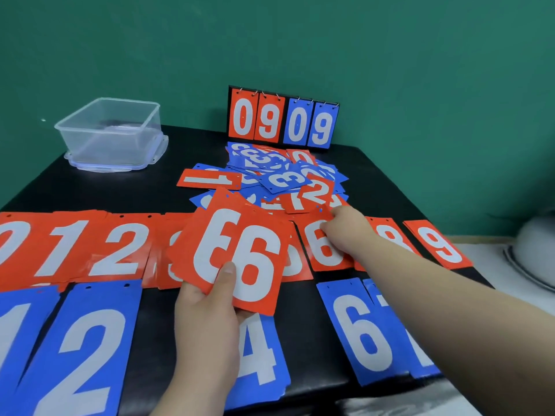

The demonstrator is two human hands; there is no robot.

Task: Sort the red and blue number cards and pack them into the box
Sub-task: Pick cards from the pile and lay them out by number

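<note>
My left hand (207, 307) grips a fanned stack of red 6 cards (240, 253) above the table, thumb on the front card. My right hand (342, 226) reaches forward, fingers curled on a red card at the near edge of the mixed pile (279, 178) of red and blue cards. A row of sorted red cards runs across the table: 1 (64, 247), 2 (120, 247), 6 (322, 250), 9 (441, 244). Below lies a row of blue cards: 2 (87, 355), 4 (258, 352), 6 (363, 331). The clear plastic box (111, 130) stands at the back left, on its lid.
A flip scoreboard (282, 120) showing 09 09 stands at the back of the black table (156, 193), against the green wall. A white rounded object (537, 253) lies off the table's right edge.
</note>
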